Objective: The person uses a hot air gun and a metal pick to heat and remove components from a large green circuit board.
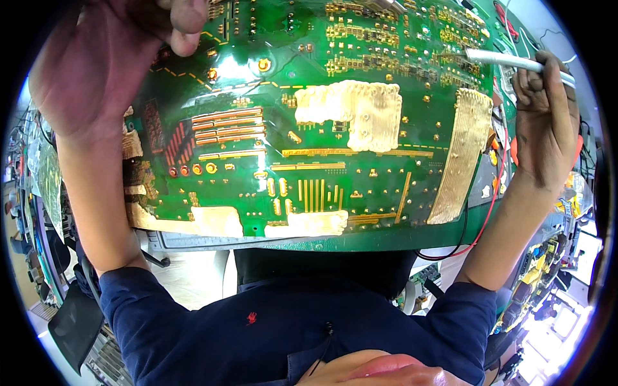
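Observation:
A large green circuit board (309, 138) lies in front of me, with gold-coloured traces, small parts and cream-coloured coated patches. My left hand (96, 71) is raised over its far left corner. Its fingers are curled and partly cut off by the upper edge; whatever they hold is out of sight. On the right, my right hand (547, 119) grips a slim white rod-shaped tool (505, 59) between thumb and fingers. The tool's thin end points left, over the small components at the board's far right. A metal tip (389, 5) shows at the top edge above the board.
Under the board is a green work surface (367, 242). Red and black wires (477, 238) loop along its right side. A cream strip (460, 154) runs down the board's right edge. A black chair (74, 328) stands lower left, and yellow-and-black parts (537, 273) are heaped at right.

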Action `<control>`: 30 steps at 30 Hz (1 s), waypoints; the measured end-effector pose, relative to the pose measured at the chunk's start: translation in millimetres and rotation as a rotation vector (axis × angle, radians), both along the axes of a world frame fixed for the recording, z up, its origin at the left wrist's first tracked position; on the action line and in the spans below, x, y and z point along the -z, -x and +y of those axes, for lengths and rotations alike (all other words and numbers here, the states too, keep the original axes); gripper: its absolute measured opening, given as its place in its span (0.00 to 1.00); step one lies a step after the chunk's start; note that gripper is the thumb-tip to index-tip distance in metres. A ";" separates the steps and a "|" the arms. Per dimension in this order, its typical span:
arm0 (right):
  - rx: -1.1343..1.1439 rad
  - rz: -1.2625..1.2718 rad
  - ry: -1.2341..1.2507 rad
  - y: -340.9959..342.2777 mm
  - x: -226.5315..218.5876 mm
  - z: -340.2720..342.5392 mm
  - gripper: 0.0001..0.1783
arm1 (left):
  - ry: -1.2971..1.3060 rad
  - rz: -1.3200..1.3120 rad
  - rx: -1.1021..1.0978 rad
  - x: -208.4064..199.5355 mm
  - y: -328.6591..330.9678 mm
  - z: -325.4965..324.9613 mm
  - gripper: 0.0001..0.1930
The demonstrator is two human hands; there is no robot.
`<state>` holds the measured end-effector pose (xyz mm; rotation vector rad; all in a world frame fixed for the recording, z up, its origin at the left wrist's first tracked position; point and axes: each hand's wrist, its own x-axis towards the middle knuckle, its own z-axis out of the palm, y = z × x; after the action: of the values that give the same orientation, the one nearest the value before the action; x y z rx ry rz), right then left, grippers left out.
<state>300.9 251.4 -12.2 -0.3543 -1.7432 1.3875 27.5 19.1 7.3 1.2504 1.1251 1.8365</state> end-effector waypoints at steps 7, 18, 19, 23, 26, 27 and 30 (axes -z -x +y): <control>0.106 -0.108 0.019 6.0 15.0 18.5 0.19 | -0.003 -0.014 -0.017 0.4 4.7 -1.7 0.44; 0.167 -0.107 0.021 21.8 14.6 22.6 0.16 | -0.002 -0.030 -0.056 -1.4 6.3 -1.8 0.44; 0.159 -0.113 0.011 22.8 14.1 22.8 0.16 | -0.002 -0.032 -0.058 -1.3 7.2 -1.9 0.44; 0.160 -0.153 -0.020 24.3 6.8 29.3 0.16 | -0.003 -0.043 -0.057 -1.0 8.8 -2.5 0.45; 0.138 -0.146 -0.069 38.3 1.0 17.2 0.16 | 0.005 -0.048 -0.064 -0.1 4.8 -0.6 0.45; 0.149 -0.104 -0.097 54.2 4.1 -6.3 0.14 | 0.017 -0.044 -0.080 0.7 2.7 -1.3 0.45; 0.120 -0.116 -0.152 61.8 -0.9 -12.2 0.13 | 0.011 -0.052 -0.078 -0.9 0.6 0.1 0.45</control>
<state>239.1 239.2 -11.2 -0.4554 -1.8770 1.1620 26.9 19.1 8.2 1.1606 1.1686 1.9066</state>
